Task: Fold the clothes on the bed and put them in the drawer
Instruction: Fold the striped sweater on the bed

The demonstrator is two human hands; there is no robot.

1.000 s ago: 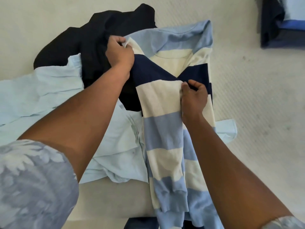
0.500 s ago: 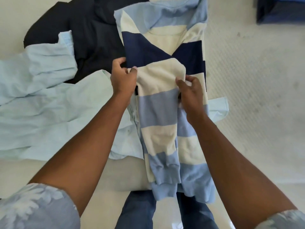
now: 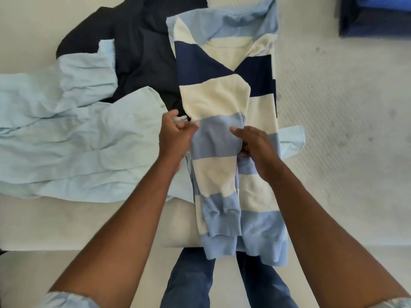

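While the bed (image 3: 344, 152) carries everything, the striped sweater (image 3: 213, 96) lies between and beyond the 2 hands, its long axis pointing straight away from the person, collar far, hem near. A pale blue shirt (image 3: 77, 141) lies left of the left hand (image 3: 175, 136). This hand pinches the sweater's left edge, the right hand (image 3: 255, 145) grips its folded sleeve; both are equally near, so a hem-to-collar fold seems next.

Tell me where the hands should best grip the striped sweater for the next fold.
Probably its light-blue hem, at both corners, from the near side: the striped sweater lies lengthwise, sleeves folded in, hem hanging over the bed edge.
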